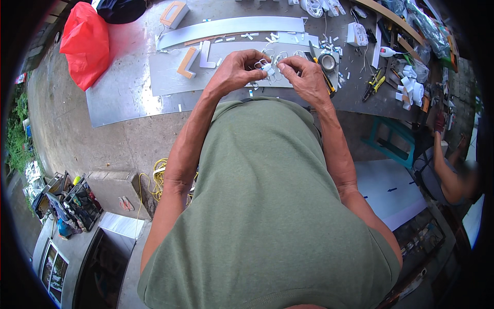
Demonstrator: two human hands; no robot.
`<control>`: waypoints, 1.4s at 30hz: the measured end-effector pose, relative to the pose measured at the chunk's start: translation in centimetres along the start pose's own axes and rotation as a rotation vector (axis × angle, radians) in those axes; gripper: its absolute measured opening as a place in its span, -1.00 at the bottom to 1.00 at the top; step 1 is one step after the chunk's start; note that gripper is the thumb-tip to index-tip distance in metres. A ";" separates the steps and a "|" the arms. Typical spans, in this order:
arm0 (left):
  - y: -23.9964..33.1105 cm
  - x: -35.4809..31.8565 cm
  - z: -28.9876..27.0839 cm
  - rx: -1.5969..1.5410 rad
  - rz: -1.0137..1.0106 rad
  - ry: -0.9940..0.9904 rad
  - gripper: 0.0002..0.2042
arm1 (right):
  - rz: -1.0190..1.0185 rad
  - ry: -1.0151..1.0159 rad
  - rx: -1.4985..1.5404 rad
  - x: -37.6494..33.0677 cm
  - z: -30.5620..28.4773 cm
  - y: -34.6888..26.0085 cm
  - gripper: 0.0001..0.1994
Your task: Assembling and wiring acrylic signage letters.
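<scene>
My left hand [237,71] and my right hand [304,76] meet above the near edge of a grey metal worktable [123,98]. Between their fingertips they pinch a small white plastic piece [267,68] with thin white wires looping out of it. Both hands have fingers closed on it. Under the hands lies a pale grey sheet [170,74] with cut letter shapes on it, one orange-edged [186,63] and one white [206,54]. My green shirt hides the table edge below the hands.
A roll of tape [327,62] and a yellow-handled knife [328,82] lie right of my hands. Pliers [374,85], white scraps and a white box [356,34] sit farther right. A red bag [85,44] rests at the table's left. Another person's arm [447,170] is at right.
</scene>
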State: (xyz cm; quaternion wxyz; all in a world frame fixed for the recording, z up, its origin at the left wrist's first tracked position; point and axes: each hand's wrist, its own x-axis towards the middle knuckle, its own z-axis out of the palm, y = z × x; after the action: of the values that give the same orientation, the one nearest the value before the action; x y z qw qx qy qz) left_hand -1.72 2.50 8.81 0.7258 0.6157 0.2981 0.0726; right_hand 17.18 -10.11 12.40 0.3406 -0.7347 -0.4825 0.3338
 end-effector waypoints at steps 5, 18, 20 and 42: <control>0.4 0.1 0.3 0.092 0.060 -0.002 -0.54 | -0.010 -0.144 0.078 0.2 0.6 0.1 -0.74; 0.9 -0.4 0.4 -0.192 0.089 -0.052 -0.43 | 0.338 -0.232 0.720 0.0 0.1 -0.1 -0.84; 0.8 -0.1 0.2 -0.178 0.070 -0.041 -0.42 | 0.325 -0.179 0.659 0.0 0.1 0.0 -0.84; 0.9 0.0 0.4 0.014 0.037 0.053 -0.59 | 0.199 -0.111 0.403 -0.2 0.8 0.2 -0.79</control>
State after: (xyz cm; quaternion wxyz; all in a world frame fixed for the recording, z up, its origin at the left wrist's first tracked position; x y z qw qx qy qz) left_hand -1.26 2.34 9.64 0.7117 0.6243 0.3061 0.1002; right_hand 16.51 -10.25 11.83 0.4185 -0.6763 -0.3493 0.4954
